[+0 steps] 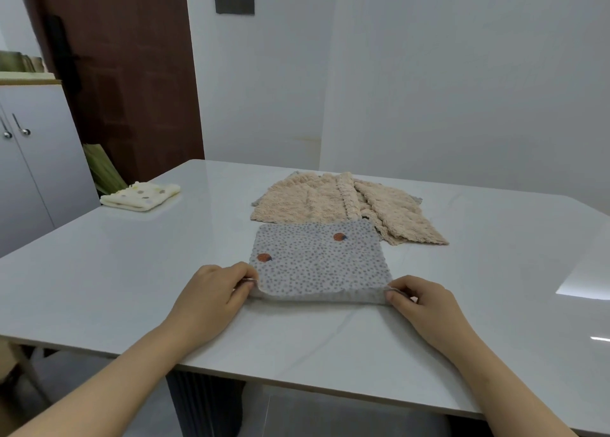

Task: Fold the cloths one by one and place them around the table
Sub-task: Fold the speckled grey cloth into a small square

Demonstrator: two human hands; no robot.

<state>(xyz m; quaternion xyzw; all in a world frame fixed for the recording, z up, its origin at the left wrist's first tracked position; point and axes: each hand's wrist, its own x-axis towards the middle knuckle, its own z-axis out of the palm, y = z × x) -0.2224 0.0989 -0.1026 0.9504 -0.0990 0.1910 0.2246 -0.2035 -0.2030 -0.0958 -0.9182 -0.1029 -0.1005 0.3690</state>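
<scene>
A grey speckled cloth with two orange spots (318, 260) lies doubled over near the front of the glossy white table (132, 271). The left hand (211, 293) pinches its near left corner between thumb and fingers, and the right hand (425, 304) pinches the near right corner likewise. Just behind it, touching or perhaps slightly overlapped at its far right corner, sprawl rumpled peach fluffy cloths (343, 202). A folded cream cloth with pale dots (141, 196) sits at the far left edge.
</scene>
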